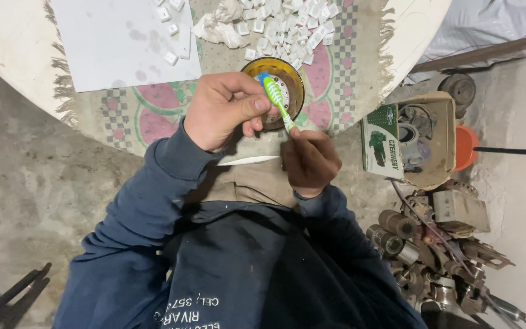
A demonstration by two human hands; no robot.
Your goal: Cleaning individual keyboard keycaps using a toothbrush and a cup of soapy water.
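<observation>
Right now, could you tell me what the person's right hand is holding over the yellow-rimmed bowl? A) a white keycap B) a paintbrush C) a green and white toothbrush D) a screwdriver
C: the right hand grips the handle of a green and white toothbrush, its head over the yellow-rimmed bowl.

Place: a rough repair workshop.
Floor: bare, stained concrete [31,176].
Scrap: a heap of greasy metal parts [433,250] on the floor at the right.
Box: an open, grimy carton [436,143] holding more parts.
Worktop: round [1,36], under a fringed cloth [336,79] strewn with loose white keycaps [287,24].
</observation>
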